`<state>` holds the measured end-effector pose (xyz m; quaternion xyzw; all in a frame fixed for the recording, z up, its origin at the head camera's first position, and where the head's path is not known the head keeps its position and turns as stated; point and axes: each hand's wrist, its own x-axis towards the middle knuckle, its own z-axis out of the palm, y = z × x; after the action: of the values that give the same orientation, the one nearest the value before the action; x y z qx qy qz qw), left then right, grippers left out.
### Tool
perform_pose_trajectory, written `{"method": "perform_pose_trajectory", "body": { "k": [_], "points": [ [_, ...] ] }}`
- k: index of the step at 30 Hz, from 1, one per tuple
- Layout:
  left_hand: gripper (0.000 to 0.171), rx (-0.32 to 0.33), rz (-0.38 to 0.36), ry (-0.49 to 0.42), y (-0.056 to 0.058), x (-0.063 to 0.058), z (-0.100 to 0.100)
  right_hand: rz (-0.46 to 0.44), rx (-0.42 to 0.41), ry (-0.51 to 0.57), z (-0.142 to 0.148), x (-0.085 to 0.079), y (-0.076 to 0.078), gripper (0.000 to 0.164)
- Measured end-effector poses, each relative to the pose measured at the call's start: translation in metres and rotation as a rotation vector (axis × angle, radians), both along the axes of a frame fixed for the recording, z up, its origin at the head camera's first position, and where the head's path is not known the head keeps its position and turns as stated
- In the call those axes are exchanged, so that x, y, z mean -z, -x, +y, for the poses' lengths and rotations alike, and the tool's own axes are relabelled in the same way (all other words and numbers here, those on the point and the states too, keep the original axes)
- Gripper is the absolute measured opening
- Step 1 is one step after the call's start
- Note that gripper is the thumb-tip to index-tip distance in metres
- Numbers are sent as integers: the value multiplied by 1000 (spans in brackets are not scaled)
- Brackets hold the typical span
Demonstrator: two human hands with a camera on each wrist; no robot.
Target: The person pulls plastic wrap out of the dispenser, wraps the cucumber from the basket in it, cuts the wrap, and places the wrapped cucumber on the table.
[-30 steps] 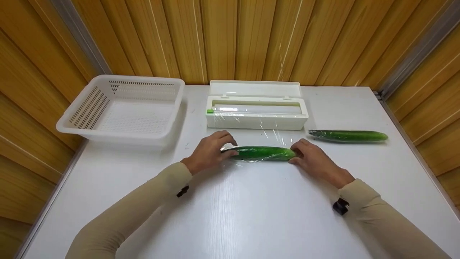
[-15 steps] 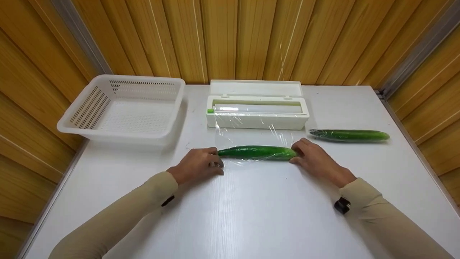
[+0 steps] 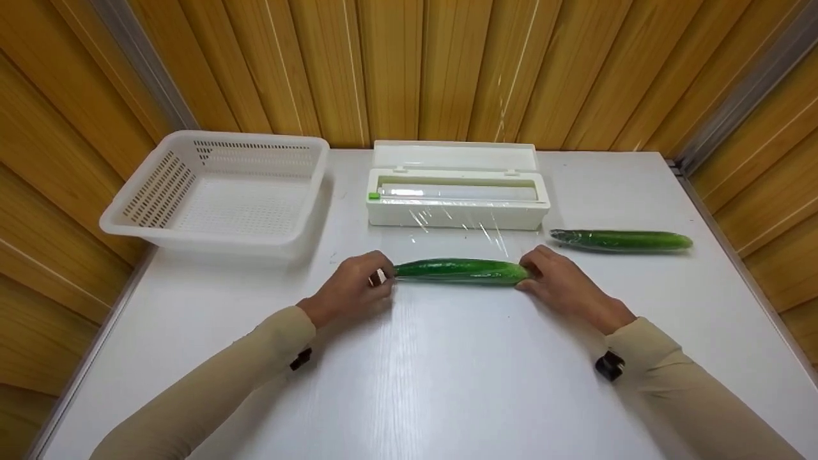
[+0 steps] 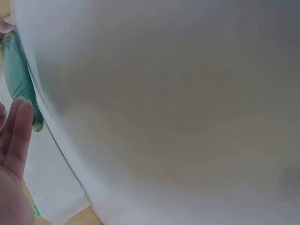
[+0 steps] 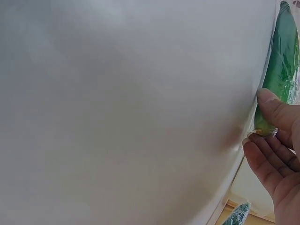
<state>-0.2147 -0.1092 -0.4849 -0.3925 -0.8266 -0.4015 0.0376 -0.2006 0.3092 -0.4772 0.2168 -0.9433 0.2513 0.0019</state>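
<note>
A green cucumber lies crosswise on the white table, with clear cling film over it. The film runs back from it to a white cling film dispenser with its lid raised. My left hand has its thumb and fingertips at the cucumber's dark left tip; the left wrist view shows its fingers close together beside that end. At the paler right end, my right hand grips the cucumber between thumb and fingers. In the right wrist view the thumb lies along the wrapped cucumber.
A second cucumber, wrapped in film, lies right of the dispenser. At the back left stands a white perforated basket. Wooden panelling closes off the back and sides of the table.
My left hand moved left from over the cucumber to its left tip, and its thumb and fingers have since drawn together there. The film now lies closer along the cucumber's front. My right hand stayed put.
</note>
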Motion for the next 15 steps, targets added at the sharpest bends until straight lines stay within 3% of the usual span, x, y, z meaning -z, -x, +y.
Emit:
{"method": "perform_pose_trajectory", "body": {
  "k": [4, 7, 10, 13, 15],
  "points": [
    [12, -51, -159, -102, 0, 1, 5, 7, -6, -7, 0, 1, -1, 29],
    [15, -87, -206, -133, -1, 1, 9, 20, -9, -8, -1, 1, -2, 29],
    [22, -123, -130, -108, -2, 2, 13, 25, -11, -8, -1, 1, -2, 29],
    [18, -206, 42, -42, -2, 4, 16, 23, -13, -9, -1, 0, -1, 29],
    [12, -263, 117, -16, -1, 4, 18, 20, -13, -11, -1, 0, -1, 29]
  ]
}}
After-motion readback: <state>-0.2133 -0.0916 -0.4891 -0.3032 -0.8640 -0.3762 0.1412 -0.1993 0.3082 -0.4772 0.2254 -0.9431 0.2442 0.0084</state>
